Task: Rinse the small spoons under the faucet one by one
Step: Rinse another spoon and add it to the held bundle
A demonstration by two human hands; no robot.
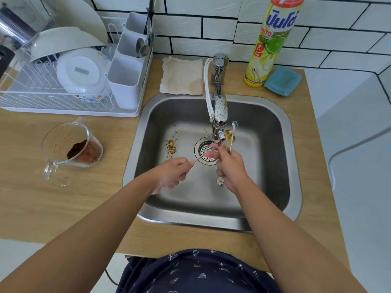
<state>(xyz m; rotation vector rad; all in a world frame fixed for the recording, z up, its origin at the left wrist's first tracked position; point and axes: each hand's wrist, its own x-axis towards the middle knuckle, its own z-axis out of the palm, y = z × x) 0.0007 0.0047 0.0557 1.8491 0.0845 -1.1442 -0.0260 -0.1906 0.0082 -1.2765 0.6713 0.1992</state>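
Left hand (172,173) is closed, pinching the handle of a thin silver spoon (200,158) that reaches across to the right hand (227,166). The bowl end sits under the faucet (220,115) nozzle, among the right fingers (211,154); whether they rub it cannot be told. The right hand is also closed around a bundle of spoons (230,136) held upright, gold and silver bowls above the fist, a flower-shaped handle end showing below it.

Step in hand, by judgement: rinsing one spoon, with others waiting in the right fist. No clear water stream is visible; flow cannot be confirmed.

Two gold spoons (171,146) lie on the sink (275,144) floor left of the drain (206,152), dark specks around them. They look unrinsed.

Next move likely calls for setting the rinsed spoon aside and taking another into the stream, without loosening the bundle.

On the counter left: a glass jug (72,144) tipped on its side with brown grounds, red markings unreadable. Farther: rack (63,98), cloth (182,76), blue sponge (282,81). The yellow bottle (273,41) reads "PINTO", "7" and "NEW", under large Thai script.
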